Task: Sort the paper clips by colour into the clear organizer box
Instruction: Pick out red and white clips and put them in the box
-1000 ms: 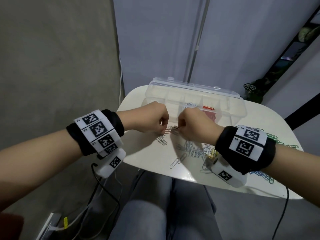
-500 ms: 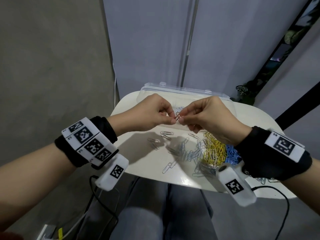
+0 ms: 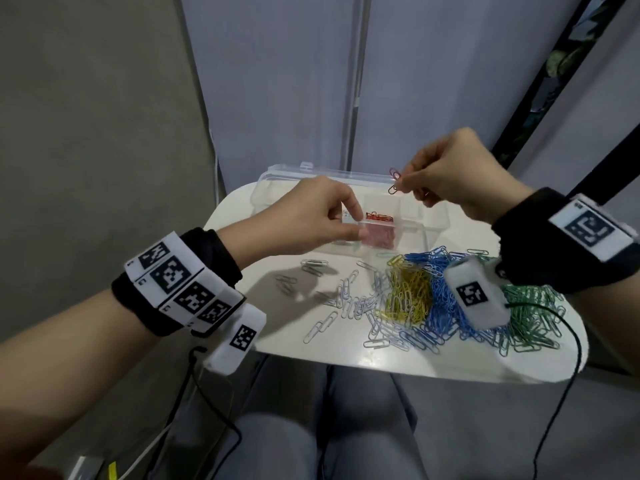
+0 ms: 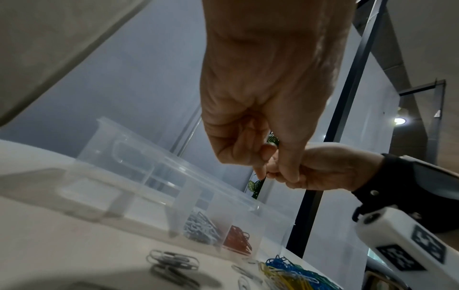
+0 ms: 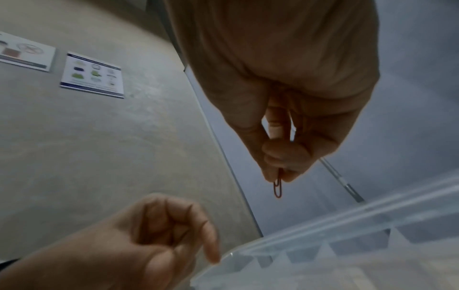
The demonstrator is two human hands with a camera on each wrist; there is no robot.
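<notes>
Paper clips point(image 3: 460, 299) lie in loose heaps on white counter point(image 3: 415, 362): silver at left, then yellow, blue, green at right. Clear organizer box point(image 3: 436, 223) stands open at far side of counter, red clips point(image 3: 379, 216) in one slot, silver ones in slot just left of it. Right hand point(image 3: 453, 181) up above box, grip pinching red paper clip point(image 3: 394, 181). Left hand point(image 3: 311, 216) over near edge of box, fingers curled; cannot tell if grip holds anything.

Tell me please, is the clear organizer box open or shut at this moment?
Open. The clear organizer box has its lid standing up behind it, and the red clips lie uncovered in one compartment.
</notes>
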